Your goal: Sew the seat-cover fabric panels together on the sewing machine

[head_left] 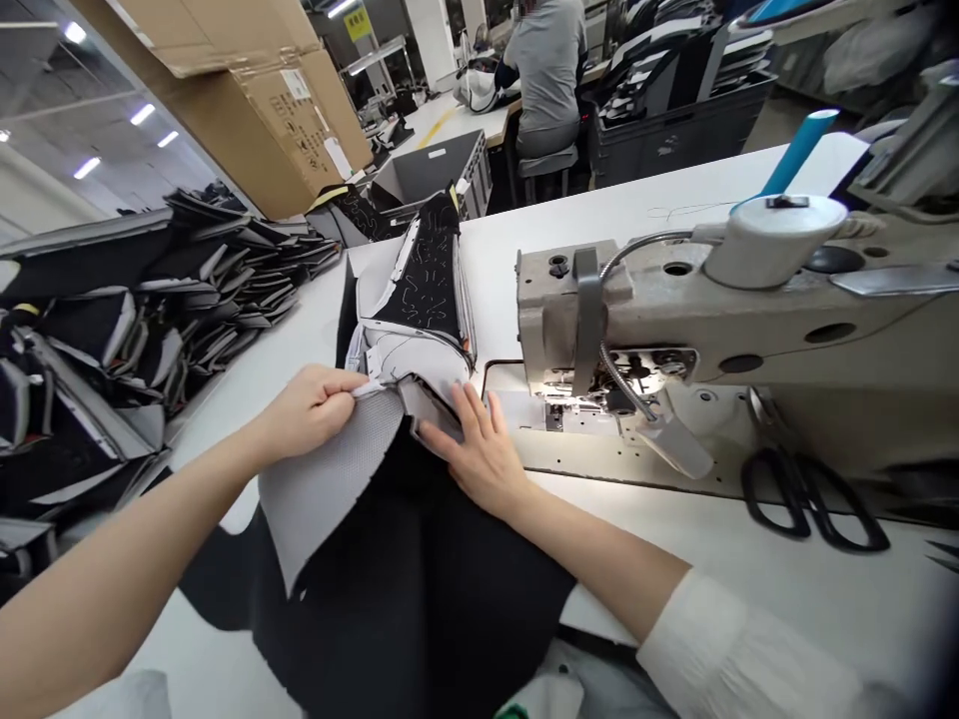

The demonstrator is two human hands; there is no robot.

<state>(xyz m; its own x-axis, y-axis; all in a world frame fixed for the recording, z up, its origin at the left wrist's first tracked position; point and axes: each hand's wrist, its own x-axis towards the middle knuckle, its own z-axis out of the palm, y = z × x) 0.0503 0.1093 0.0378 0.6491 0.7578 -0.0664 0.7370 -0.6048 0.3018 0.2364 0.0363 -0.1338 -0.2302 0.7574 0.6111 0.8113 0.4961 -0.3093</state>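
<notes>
A sewn cover of black and light grey fabric lies across the white table and hangs toward me. My left hand is closed, pinching the grey panel's edge seam between thumb and fingers. Against the folded grey edge, my right hand lies with its fingers spread, pressing on the fabric. Beyond both hands stretches the cover's black part with white stitch lines. Just right of my right hand stands a sewing machine, its lamp lighting the needle area. The cover sits beside the needle plate, apart from it.
Black-handled scissors lie at the machine's base. Stacked black and grey pieces crowd the left. Cardboard boxes and a grey crate stand behind. A seated person works farther back, near a dark bin of pieces.
</notes>
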